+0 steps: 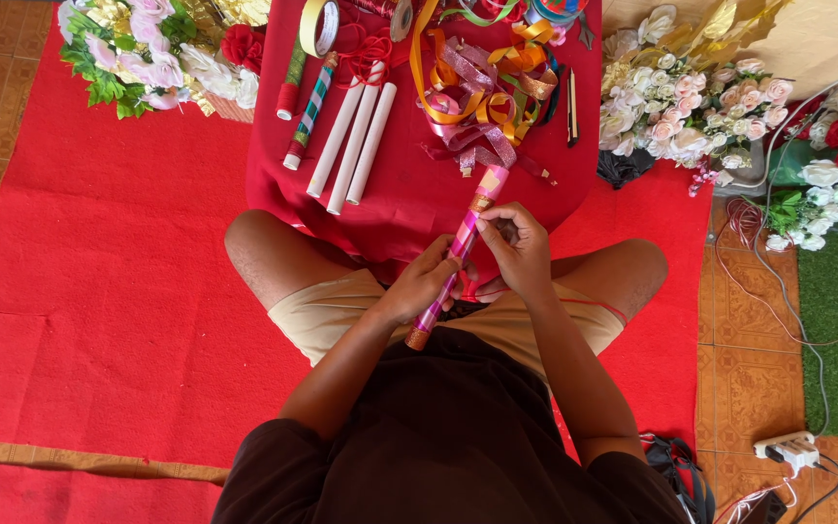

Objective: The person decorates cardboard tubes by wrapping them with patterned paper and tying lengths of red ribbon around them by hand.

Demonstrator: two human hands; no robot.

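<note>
I sit cross-legged on a red cloth [99,291] and hold one pink ribbon-wrapped stick [458,254] slantwise over my lap. My left hand [426,283] is clenched around its lower half; the gold-tipped end projects below that hand. My right hand [519,247] pinches the stick near its upper part, with the fingers curled against the wrapping. The top end of the stick points toward the low red table [409,184] directly in front of my knees.

On the table:
- three plain white tubes [351,136], lying side by side;
- one green-and-white striped stick [307,112], just left of the tubes;
- one roll of tape [319,26];
- one tangled heap of ribbons [482,92].

Two clusters of artificial flowers [691,97] flank the table.
</note>
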